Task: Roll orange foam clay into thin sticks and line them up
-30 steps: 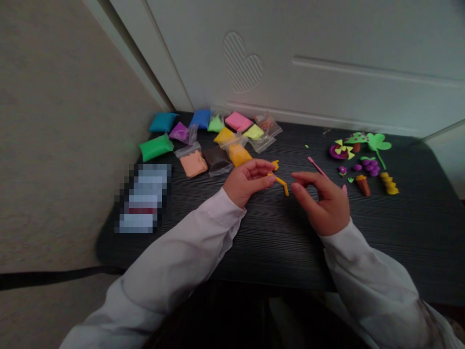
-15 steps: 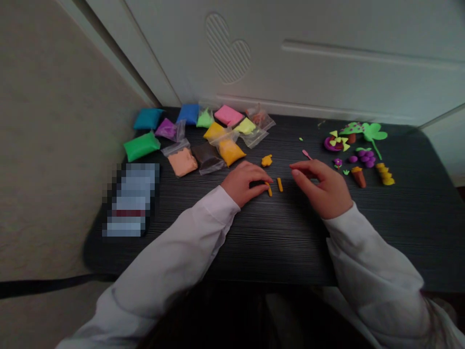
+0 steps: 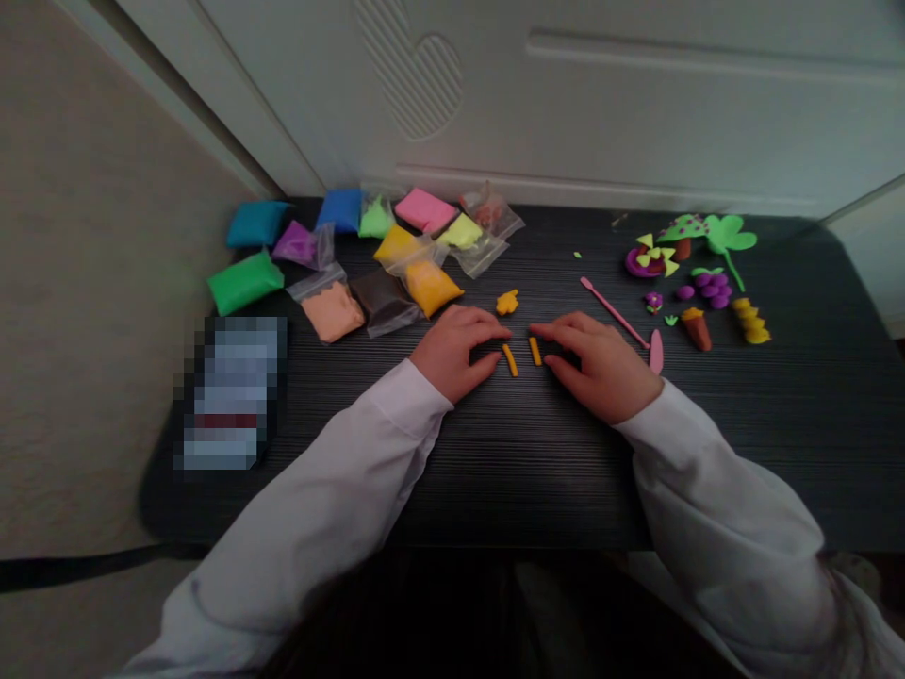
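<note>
Two short orange clay strips (image 3: 535, 352) lie side by side on the dark table between my hands. My left hand (image 3: 459, 356) rests just left of the left strip, thumb and fingers apart, holding nothing. Beside the right strip is my right hand (image 3: 600, 366), its thumb and forefinger spread around the strip's right side without visibly gripping it. A small lump of orange clay (image 3: 507, 302) sits just beyond the strips. Behind my right hand lies a slim pink modelling tool (image 3: 615, 312) with a flat blade end, partly hidden by the hand.
Several bags of coloured clay (image 3: 332, 309) crowd the back left. A phone (image 3: 233, 391) with a blurred screen lies at the left. Small clay models, including purple grapes (image 3: 713, 287), a brown cone (image 3: 697, 330) and a green clover (image 3: 730, 236), stand at the right. A white panel (image 3: 636, 123) rises behind.
My right hand has moved left and down to the right strip, uncovering more of the pink tool. My left fingers have come away from the left strip. The view has shifted slightly.
</note>
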A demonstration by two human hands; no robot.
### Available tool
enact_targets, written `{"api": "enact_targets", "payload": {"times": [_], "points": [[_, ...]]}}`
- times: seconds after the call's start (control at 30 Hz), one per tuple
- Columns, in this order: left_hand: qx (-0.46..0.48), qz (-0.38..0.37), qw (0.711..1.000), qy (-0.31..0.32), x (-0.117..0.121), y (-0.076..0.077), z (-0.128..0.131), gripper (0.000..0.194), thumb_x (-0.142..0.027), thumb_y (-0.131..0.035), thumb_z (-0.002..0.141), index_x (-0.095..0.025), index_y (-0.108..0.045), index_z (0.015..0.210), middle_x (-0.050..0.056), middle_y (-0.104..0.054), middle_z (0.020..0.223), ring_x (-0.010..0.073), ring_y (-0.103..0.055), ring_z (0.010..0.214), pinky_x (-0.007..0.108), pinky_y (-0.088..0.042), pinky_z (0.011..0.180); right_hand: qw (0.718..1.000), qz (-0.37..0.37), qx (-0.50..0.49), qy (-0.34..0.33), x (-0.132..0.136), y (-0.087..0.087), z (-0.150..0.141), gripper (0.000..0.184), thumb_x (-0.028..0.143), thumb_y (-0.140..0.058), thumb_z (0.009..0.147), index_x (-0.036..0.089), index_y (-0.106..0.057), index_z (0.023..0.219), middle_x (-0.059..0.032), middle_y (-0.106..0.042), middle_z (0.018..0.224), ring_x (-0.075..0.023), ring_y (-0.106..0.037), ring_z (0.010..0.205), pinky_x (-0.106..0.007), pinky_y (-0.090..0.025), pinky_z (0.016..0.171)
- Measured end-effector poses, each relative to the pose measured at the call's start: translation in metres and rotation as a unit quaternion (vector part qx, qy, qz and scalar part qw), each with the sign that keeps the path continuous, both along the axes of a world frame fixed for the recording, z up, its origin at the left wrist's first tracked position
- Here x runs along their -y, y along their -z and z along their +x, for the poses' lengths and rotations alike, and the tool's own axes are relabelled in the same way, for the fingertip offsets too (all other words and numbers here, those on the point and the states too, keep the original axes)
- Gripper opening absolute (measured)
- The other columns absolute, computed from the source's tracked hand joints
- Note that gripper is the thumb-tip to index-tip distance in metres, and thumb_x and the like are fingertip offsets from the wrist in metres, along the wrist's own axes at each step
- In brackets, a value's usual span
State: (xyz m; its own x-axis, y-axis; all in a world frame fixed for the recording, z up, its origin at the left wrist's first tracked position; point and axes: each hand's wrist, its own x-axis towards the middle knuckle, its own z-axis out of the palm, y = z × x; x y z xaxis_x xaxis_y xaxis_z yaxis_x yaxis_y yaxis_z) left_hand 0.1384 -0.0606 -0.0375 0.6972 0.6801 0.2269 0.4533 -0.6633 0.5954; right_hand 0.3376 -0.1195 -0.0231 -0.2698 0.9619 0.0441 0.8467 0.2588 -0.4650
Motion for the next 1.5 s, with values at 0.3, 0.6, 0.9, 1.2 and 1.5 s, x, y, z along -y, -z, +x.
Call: {"api": "enact_targets", "payload": {"times": [0.3,0.6,0.9,1.2,1.5], "points": [[0.006,0.033,0.999,-0.012,0.001,0.005,0.003,0.018,-0.024,-0.053,0.076,-0.018,-0.065,0.088,0.005,-0.061,0.09,0.0166,-0.052,0.09,0.033,-0.04,0.083,0.999,-0.03,0.013,0.001,-0.001,-0.004,-0.001,0.036,0.024,-0.051,0.075,0.019,-0.056,0.11,-0.0068,-0.055,0.103,-0.0218,-0.052,0.094,-0.037,-0.042,0.08],[0.012,0.042,0.999,-0.031,0.002,0.006,0.007,0.021,-0.023,-0.052,0.077,-0.018,-0.065,0.093,0.005,-0.062,0.09,0.0167,-0.052,0.089,0.033,-0.041,0.083,0.999,-0.034,0.004,-0.004,-0.001,-0.004,-0.001,0.038,0.024,-0.049,0.076,0.019,-0.053,0.114,-0.0067,-0.055,0.104,-0.0215,-0.051,0.096,-0.037,-0.042,0.082],[-0.017,0.038,0.999,-0.023,0.007,0.001,0.006,0.052,-0.042,-0.067,0.06,-0.012,-0.059,0.101,0.011,-0.057,0.107,0.0236,-0.048,0.101,0.04,-0.036,0.091,0.999,-0.003,0.032,-0.004,0.0,0.0,-0.002,0.049,0.039,-0.059,0.069,0.016,-0.054,0.112,-0.0097,-0.052,0.108,-0.0259,-0.048,0.1,-0.043,-0.04,0.086],[-0.026,0.051,0.998,-0.006,0.008,0.004,0.006,0.04,-0.038,-0.063,0.066,-0.014,-0.06,0.098,0.009,-0.057,0.104,0.0217,-0.048,0.1,0.038,-0.037,0.09,0.999,0.017,0.031,-0.003,0.0,0.001,-0.004,0.038,0.035,-0.056,0.072,0.018,-0.057,0.107,-0.0083,-0.054,0.106,-0.0246,-0.049,0.098,-0.042,-0.041,0.084],[0.067,0.063,0.996,-0.009,0.01,-0.005,0.005,0.039,-0.036,-0.061,0.069,-0.016,-0.057,0.102,0.009,-0.057,0.105,0.0199,-0.049,0.1,0.038,-0.038,0.089,0.995,0.033,-0.092,0.019,0.002,-0.011,-0.004,0.035,0.031,-0.053,0.076,0.015,-0.058,0.106,-0.0091,-0.056,0.105,-0.02,-0.05,0.099,-0.035,-0.038,0.089]]}}
